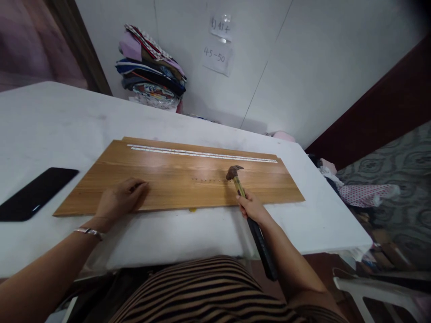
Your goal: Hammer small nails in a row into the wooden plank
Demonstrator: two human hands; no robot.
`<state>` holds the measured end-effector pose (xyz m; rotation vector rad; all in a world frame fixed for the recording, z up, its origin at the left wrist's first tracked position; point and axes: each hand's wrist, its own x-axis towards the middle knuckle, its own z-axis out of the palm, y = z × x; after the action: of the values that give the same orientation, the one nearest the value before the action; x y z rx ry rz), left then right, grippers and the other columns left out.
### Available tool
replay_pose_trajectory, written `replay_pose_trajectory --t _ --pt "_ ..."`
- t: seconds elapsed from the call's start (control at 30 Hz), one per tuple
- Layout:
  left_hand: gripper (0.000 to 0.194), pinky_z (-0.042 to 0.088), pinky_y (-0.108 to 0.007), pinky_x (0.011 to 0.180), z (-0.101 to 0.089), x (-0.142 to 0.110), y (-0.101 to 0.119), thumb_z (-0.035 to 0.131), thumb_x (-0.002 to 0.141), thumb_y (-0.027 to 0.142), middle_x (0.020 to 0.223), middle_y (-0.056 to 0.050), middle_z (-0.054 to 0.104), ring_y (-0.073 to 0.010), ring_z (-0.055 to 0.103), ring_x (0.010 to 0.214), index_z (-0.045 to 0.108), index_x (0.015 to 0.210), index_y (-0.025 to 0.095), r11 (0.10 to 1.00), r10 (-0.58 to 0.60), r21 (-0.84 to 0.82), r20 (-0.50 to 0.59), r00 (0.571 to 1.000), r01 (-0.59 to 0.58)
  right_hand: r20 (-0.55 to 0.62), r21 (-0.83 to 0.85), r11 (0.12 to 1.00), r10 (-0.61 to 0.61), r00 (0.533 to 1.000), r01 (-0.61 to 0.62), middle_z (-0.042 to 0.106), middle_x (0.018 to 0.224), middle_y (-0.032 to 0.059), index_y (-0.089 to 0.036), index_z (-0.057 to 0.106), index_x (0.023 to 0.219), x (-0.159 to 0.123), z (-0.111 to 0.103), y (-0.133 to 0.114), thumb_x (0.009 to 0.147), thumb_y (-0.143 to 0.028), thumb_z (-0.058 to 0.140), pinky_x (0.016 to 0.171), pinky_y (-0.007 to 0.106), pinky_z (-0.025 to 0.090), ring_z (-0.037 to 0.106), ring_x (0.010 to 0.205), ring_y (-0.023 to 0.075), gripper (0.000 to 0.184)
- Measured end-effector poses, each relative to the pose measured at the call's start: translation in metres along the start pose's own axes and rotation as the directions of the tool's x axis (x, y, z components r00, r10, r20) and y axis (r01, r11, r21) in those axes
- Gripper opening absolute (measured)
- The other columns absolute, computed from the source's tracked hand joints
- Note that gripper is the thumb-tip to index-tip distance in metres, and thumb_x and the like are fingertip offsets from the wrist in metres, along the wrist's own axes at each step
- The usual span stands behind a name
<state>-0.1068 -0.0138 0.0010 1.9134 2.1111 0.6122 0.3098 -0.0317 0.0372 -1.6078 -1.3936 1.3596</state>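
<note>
Watching closely, I saw the hammer point(257, 235) in the right hand point(252, 206), its head over the wooden board point(175, 177) at the right end of 1 row of small specks point(205, 180), perhaps nails. Whether it touched the wood, I couldn't tell. The fingers were wrapped around the handle high up, near the head; to my mind that grip suited light, controlled taps, while fuller blows would have wanted a lower hold. Square strokes seemed the way to spare the wood. The left hand point(123, 197) was on the board's near left part, well apart from the right, its fingertips close together; whether they pinched anything, I couldn't tell. That distance looked safe. Along the far side ran 2 white strips point(202, 154), best kept out of the strike. Beneath was a white table point(161, 240), with a flat black device point(38, 193) near the board's left end.
</note>
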Motion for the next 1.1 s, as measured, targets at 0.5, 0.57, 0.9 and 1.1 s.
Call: replay_pose_trajectory --t 0.5,0.57,0.9,1.1 --pt "0.05 0.05 -0.032 0.08 0.001 0.001 -0.002 0.04 0.087 0.059 0.112 -0.006 0.076 -0.0244 0.069 0.1 0.071 0.103 0.023 1.0 -0.006 0.022 0.014 1.0 0.006 0.028 -0.005 1.0 0.011 1.0 -0.011 0.041 0.042 -0.0121 -0.025 0.04 0.081 0.0 0.001 -0.003 0.083 -0.041 0.061 0.032 0.021 0.029 0.035 0.031 0.0088 0.027" --pt "0.05 0.049 -0.031 0.081 0.003 0.002 -0.005 0.04 0.088 0.058 0.112 -0.006 0.075 -0.024 0.068 0.101 0.071 0.105 0.023 1.0 -0.003 0.02 0.016 1.0 0.002 0.018 0.005 1.0 0.008 1.0 -0.008 0.04 0.042 -0.0122 -0.026 0.039 0.081 0.001 0.001 -0.002 0.083 -0.041 0.061 0.032 0.021 0.029 0.035 0.031 0.0089 0.026" --pt "0.048 0.05 -0.032 0.083 0.0 0.001 -0.002 0.042 0.088 0.056 0.113 -0.007 0.075 -0.0243 0.069 0.101 0.072 0.104 0.022 1.0 -0.013 -0.015 0.015 1.0 0.013 0.003 0.027 0.999 -0.033 0.999 0.033 0.042 0.044 -0.0122 -0.026 0.038 0.079 0.008 0.001 0.005 0.083 -0.041 0.062 0.032 0.02 0.028 0.035 0.03 0.0084 0.028" --pt "0.049 0.049 -0.032 0.082 -0.001 0.0 -0.001 0.041 0.089 0.055 0.113 -0.009 0.075 -0.0253 0.068 0.102 0.071 0.106 0.02 1.0 -0.019 0.009 0.018 1.0 0.018 0.006 0.031 0.999 -0.03 1.0 0.03 0.042 0.043 -0.0123 -0.025 0.039 0.081 0.007 0.0 0.006 0.084 -0.036 0.06 0.032 0.019 0.028 0.036 0.031 0.0085 0.024"
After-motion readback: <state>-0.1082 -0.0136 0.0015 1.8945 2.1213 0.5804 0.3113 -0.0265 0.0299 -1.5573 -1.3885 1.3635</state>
